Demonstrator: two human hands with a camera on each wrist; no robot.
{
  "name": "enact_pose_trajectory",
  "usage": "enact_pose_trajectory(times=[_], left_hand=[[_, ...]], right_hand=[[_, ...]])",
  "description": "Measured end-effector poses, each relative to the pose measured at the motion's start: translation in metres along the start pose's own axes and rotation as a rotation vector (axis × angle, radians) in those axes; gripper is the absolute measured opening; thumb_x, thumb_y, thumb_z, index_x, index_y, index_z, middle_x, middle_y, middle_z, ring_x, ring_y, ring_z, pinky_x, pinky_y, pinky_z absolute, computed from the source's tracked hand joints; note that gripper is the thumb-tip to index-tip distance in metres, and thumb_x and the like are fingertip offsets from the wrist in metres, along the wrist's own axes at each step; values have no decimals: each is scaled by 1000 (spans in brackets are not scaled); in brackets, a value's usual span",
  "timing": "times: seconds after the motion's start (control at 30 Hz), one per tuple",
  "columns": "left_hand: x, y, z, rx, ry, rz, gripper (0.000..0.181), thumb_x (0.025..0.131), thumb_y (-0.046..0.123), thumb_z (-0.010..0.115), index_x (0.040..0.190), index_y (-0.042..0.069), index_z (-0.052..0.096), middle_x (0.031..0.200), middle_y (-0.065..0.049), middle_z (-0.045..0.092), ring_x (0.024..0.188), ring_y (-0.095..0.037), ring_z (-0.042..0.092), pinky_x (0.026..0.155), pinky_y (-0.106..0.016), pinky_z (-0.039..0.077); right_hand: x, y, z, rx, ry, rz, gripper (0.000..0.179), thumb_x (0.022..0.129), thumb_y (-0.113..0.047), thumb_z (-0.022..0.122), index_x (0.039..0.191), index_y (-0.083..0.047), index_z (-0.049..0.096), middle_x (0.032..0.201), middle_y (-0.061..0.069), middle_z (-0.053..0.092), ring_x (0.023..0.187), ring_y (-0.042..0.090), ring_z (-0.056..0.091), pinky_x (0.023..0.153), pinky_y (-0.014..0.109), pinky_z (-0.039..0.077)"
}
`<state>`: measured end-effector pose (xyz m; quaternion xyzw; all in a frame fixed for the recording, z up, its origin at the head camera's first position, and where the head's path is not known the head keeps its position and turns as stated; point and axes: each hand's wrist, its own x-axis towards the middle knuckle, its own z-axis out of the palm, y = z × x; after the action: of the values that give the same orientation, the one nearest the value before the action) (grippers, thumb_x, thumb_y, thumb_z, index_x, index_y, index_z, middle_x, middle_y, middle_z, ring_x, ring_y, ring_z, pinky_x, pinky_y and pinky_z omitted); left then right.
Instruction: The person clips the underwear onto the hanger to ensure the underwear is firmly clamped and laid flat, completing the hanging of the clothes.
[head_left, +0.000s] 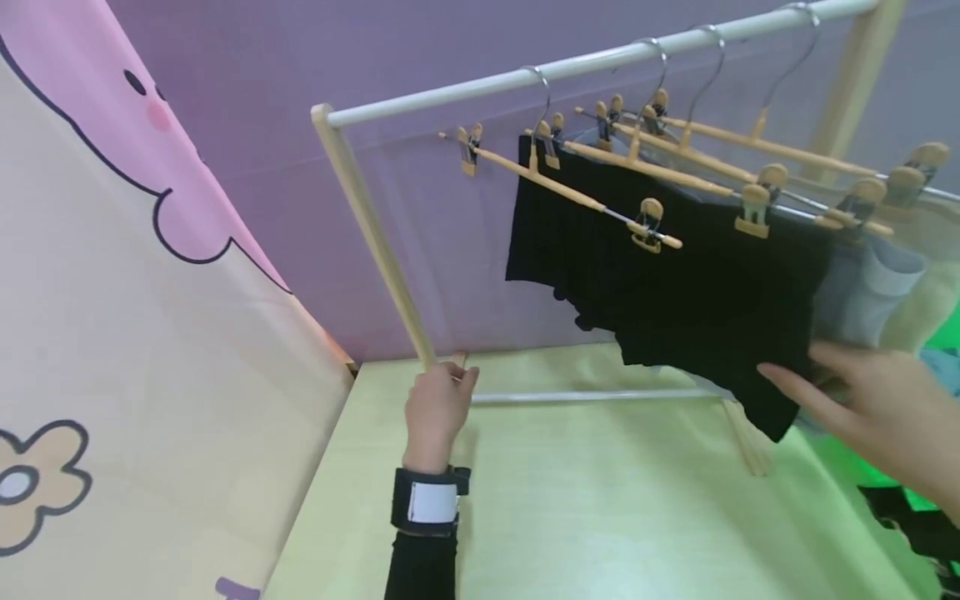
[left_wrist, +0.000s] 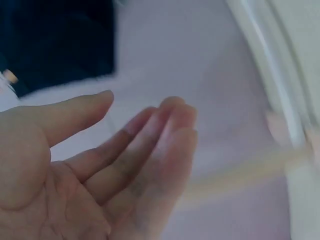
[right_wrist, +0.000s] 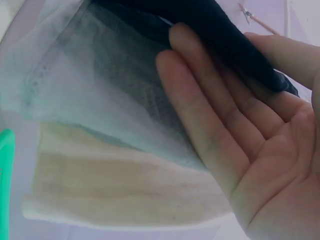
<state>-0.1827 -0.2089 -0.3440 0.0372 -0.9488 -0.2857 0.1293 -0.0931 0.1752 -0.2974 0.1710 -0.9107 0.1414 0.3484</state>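
Black shorts (head_left: 675,275) hang by clips from a wooden hanger (head_left: 652,171) on the rack. My right hand (head_left: 885,400) is at their lower right edge, the black cloth lying between its thumb and lightly bent fingers (right_wrist: 200,110). Behind them hang a grey-blue garment (right_wrist: 120,85) and a cream one (right_wrist: 135,175). Beside the lower part of the rack's left wooden post (head_left: 375,233) is my left hand (head_left: 438,408). Its fingers (left_wrist: 125,170) are loosely extended, the thumb apart, with nothing held.
A white rail (head_left: 450,92) runs across the top of the rack. Nearest the left post hangs a bare clip hanger (head_left: 555,187). The rack stands on a pale green-yellow tabletop (head_left: 600,517) beside a cartoon-printed cloth wall (head_left: 150,333). A green object (right_wrist: 6,175) is partly in view.
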Motion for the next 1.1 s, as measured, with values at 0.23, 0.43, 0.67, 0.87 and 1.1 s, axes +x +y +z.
enact_pose_trajectory(times=[0.23, 0.43, 0.67, 0.87, 1.1], left_hand=[[-26, 59, 18, -119, -9, 202, 25, 96, 31, 66, 96, 7, 74, 83, -4, 74, 67, -14, 67, 57, -25, 50], [-45, 98, 45, -193, -95, 275, 21, 96, 30, 67, 96, 10, 75, 81, 0, 73, 64, -7, 61, 54, -18, 43], [-68, 139, 67, -243, -128, 326, 29, 96, 36, 66, 113, 13, 68, 88, 6, 74, 69, 0, 64, 56, -12, 41], [-90, 170, 77, -366, -148, 350, 46, 95, 42, 65, 131, 19, 46, 96, 11, 69, 74, 6, 60, 62, -11, 41], [-105, 193, 90, -347, -157, 504, 38, 97, 46, 62, 122, 20, 48, 99, 13, 59, 79, 5, 53, 62, -9, 38]], right_hand=[[1, 3, -3, 5, -3, 34, 51, 92, -31, 70, 56, -16, 37, 41, -15, 29, 48, 35, 62, 37, 19, 27], [-1, 3, -4, -18, -32, 58, 52, 93, -32, 70, 58, -16, 34, 43, -12, 31, 49, 33, 64, 38, 21, 29], [-6, 8, -9, -38, -53, 45, 48, 91, -33, 72, 58, -18, 40, 51, -8, 53, 48, 23, 62, 41, 24, 36], [-11, 13, -15, -2, -145, 74, 28, 90, -27, 74, 67, -17, 60, 59, -11, 62, 48, 1, 58, 46, 16, 42], [-24, 26, -17, 82, -178, 86, 4, 89, -10, 74, 89, -11, 70, 68, -11, 68, 59, -14, 53, 51, 7, 41]])
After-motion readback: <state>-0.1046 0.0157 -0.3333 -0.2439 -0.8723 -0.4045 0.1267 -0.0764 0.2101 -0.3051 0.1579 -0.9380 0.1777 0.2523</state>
